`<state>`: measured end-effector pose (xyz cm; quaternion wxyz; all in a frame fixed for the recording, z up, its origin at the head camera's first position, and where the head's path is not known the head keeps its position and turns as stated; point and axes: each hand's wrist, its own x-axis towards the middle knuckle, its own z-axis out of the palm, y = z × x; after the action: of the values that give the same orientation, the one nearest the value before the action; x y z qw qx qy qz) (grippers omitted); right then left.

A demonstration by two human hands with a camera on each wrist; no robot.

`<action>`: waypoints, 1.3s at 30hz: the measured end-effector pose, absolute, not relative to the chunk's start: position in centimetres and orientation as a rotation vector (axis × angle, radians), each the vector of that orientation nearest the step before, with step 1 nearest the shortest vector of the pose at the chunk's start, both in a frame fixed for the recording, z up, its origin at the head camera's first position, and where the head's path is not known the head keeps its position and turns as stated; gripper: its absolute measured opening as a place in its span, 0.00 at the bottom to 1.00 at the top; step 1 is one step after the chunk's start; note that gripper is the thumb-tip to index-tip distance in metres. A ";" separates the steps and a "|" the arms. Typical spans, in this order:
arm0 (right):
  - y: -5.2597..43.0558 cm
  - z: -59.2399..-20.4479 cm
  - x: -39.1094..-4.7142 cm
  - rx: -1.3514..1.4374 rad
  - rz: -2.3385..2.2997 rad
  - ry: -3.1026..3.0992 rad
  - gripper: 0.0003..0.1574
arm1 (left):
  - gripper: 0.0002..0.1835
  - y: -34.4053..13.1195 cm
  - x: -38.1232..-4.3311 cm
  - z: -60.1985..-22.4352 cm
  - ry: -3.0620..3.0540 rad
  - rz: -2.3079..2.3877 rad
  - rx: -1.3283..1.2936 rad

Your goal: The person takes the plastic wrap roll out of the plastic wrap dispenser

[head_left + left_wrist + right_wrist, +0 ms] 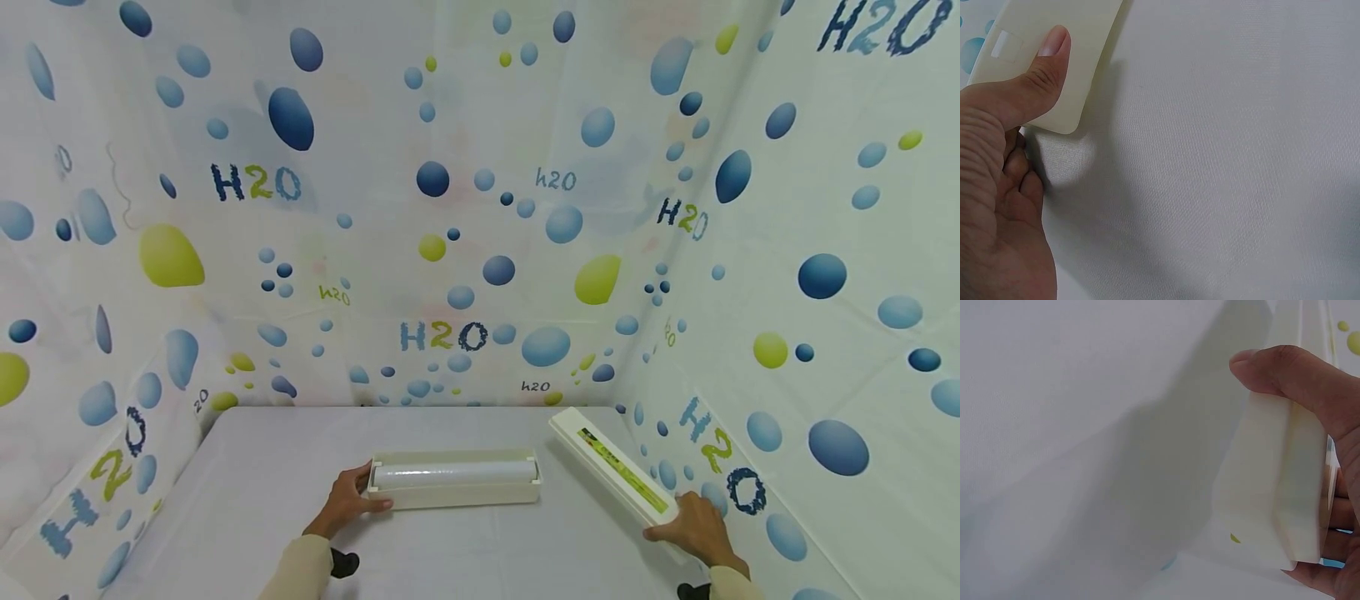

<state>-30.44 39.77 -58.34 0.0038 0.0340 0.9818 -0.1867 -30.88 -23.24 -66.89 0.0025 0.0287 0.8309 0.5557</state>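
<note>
My left hand [348, 502] grips the left end of a cream plastic wrap dispenser [457, 497], which lies lengthwise on the table with its top uncovered. Inside it shows a shiny roll of plastic wrap [453, 475]. In the left wrist view the thumb [1047, 72] presses flat along the cream wall [1075, 103], fingers curled behind. Off to the right, my right hand [697, 529] holds the long dispenser lid [602, 468] by its near end, slanted, its yellow-green label facing up. The right wrist view shows the thumb across the lid's edge [1254, 469] and fingers underneath.
A white cloth covers the table [450, 554]. White curtains [375, 250] printed with blue and green drops and H2O lettering surround it at the back and both sides. The lid's far end is close to the right curtain.
</note>
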 end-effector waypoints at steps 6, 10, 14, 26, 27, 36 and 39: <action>39.5 -58.3 -30.2 0.116 -0.589 3.071 0.52 | 0.57 -23.1 -30.8 -66.7 2.608 1.735 0.078; 39.5 -58.6 -30.3 0.119 -0.595 3.064 0.51 | 0.58 -23.1 -30.8 -66.7 2.617 1.724 0.067; 39.5 -58.9 -30.4 0.126 -0.598 3.054 0.52 | 0.58 -23.0 -30.7 -66.6 2.625 1.716 0.064; 39.5 -59.2 -30.1 0.156 -0.578 3.041 0.52 | 0.57 -22.9 -30.8 -66.5 2.639 1.699 0.061; 39.5 -59.2 -30.1 0.158 -0.574 3.042 0.53 | 0.58 -22.9 -30.9 -66.5 2.644 1.693 0.062; 39.2 -59.6 -29.9 0.197 -0.561 3.015 0.60 | 0.58 -22.9 -30.8 -66.3 2.607 1.731 0.047; 39.1 -59.7 -29.8 0.199 -0.564 3.006 0.60 | 0.57 -22.9 -30.6 -66.2 2.612 1.721 0.050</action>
<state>-29.79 39.13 -59.70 0.0384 0.0648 0.9800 -0.1839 -30.64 -22.90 -66.24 0.0064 0.0161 0.8349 0.5501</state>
